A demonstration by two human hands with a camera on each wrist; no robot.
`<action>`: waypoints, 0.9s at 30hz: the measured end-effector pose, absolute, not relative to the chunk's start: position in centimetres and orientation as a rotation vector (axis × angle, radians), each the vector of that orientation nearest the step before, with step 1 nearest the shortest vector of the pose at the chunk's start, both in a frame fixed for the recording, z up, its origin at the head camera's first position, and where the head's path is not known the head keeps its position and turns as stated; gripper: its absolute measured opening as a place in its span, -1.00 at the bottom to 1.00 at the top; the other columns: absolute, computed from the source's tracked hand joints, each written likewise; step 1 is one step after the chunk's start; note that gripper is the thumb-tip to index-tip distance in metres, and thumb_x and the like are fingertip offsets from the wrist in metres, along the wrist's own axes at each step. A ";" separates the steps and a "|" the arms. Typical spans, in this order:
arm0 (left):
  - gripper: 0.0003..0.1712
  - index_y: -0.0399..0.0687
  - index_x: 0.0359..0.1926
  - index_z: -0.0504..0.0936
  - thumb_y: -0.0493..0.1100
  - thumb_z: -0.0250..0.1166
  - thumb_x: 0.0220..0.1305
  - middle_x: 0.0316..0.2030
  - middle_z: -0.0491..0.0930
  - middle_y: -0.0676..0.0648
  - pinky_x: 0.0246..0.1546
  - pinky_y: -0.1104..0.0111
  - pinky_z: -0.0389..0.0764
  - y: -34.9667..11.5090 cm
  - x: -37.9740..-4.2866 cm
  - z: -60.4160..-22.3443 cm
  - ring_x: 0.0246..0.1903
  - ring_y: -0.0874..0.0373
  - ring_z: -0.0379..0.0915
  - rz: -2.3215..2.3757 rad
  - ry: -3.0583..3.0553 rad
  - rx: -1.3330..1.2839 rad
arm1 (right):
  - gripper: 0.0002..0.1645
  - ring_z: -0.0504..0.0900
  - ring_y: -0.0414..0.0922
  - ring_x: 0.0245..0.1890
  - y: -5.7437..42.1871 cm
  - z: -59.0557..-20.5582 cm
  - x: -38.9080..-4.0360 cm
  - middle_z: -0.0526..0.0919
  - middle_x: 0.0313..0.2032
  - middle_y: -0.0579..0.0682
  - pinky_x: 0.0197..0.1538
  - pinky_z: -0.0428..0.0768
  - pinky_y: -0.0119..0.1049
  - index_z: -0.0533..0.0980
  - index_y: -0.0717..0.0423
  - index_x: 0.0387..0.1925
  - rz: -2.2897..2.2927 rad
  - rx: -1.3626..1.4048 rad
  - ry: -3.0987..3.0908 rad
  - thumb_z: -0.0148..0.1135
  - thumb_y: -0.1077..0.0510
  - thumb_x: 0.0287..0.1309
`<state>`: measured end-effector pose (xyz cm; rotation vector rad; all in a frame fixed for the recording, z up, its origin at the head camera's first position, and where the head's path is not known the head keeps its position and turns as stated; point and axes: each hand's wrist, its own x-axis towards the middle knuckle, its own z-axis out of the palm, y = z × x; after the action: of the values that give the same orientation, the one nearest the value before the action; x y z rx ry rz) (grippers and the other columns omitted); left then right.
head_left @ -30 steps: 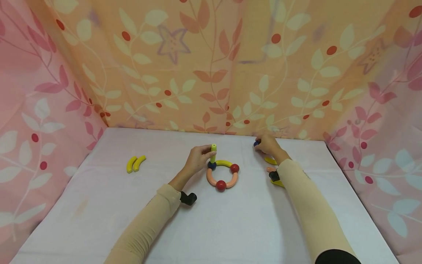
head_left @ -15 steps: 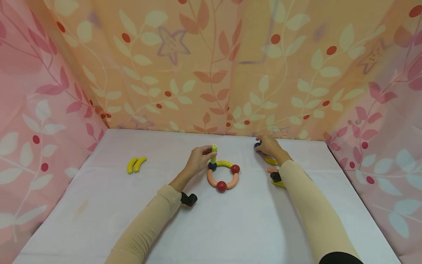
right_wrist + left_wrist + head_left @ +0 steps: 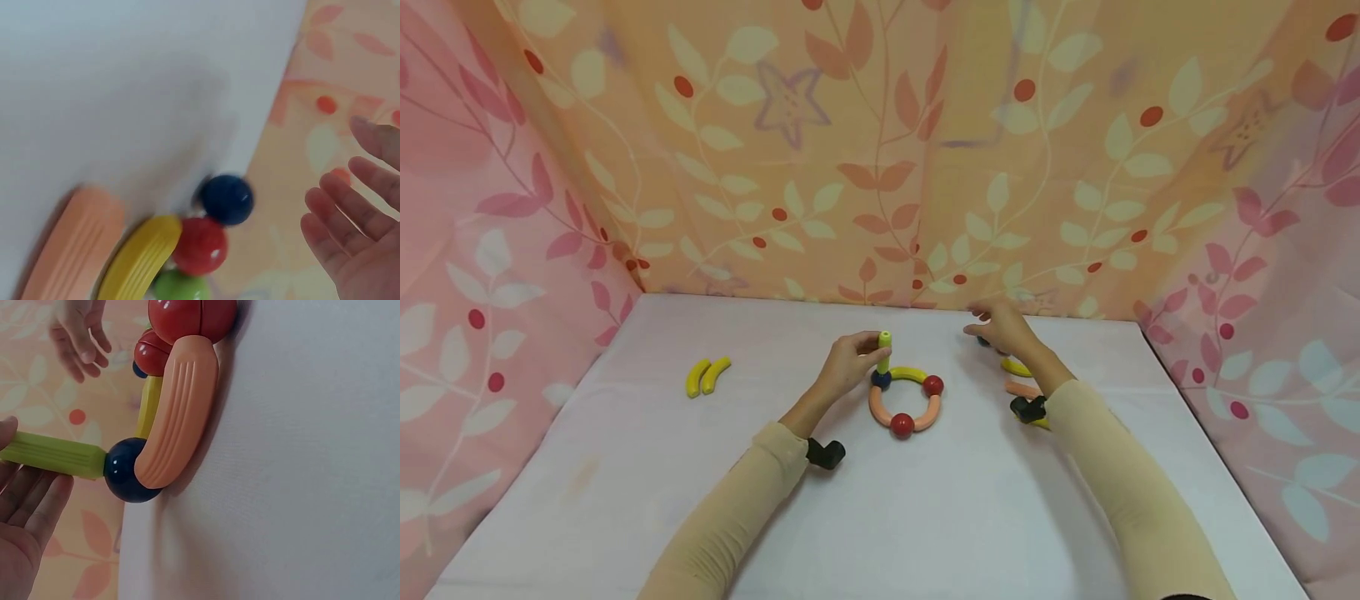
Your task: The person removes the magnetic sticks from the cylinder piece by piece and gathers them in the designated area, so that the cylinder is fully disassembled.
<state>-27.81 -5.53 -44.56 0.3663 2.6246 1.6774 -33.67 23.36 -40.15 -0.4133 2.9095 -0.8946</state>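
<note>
One green stick (image 3: 62,455) stands pinched in the left hand (image 3: 847,364), the right hand (image 3: 1009,327) wide near a blue ball (image 3: 227,200).

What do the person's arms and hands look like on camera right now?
The left sleeve and right sleeve are long, plain beige cloth, creased in places. A small black left-wrist device has a matching black right-wrist device. The left hand and right hand show no gloves.

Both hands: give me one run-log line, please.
left hand: holds green stick upright on blue ball of ring | right hand: empty, near second blue ball
</note>
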 end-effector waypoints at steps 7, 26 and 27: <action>-0.60 -0.22 0.08 0.62 -0.13 0.32 0.28 -0.04 0.69 -0.19 0.09 0.17 0.60 -5.7 -27.8 -44.5 0.05 -0.06 0.60 1.701 2.607 0.347 | -0.43 0.55 0.16 0.10 21.1 -39.5 -32.1 0.58 0.13 0.24 0.13 0.56 0.04 0.48 0.25 0.20 -1.004 -0.500 2.873 0.30 0.06 0.22; -0.60 -0.19 0.08 0.64 -0.08 0.32 0.28 -0.01 0.70 -0.14 0.10 0.18 0.60 -6.0 -27.7 -45.0 0.02 0.00 0.63 1.674 2.589 0.307 | -0.56 0.63 0.03 0.00 14.3 -39.7 -29.5 0.68 0.00 0.15 0.14 0.60 -0.10 0.56 0.21 0.12 -1.326 -0.677 2.634 0.28 0.10 0.25; -0.60 -0.18 0.07 0.65 -0.08 0.32 0.28 -0.02 0.70 -0.13 0.09 0.17 0.60 -6.0 -27.7 -45.1 0.02 0.00 0.63 1.675 2.589 0.307 | -0.55 0.63 0.04 0.00 13.9 -39.9 -29.3 0.68 0.00 0.16 0.13 0.61 -0.10 0.55 0.22 0.12 -1.344 -0.679 2.618 0.27 0.10 0.26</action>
<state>-27.73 -6.05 -45.08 0.3067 2.5886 1.6755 -29.32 13.92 -39.87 -0.6787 2.6179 -1.3440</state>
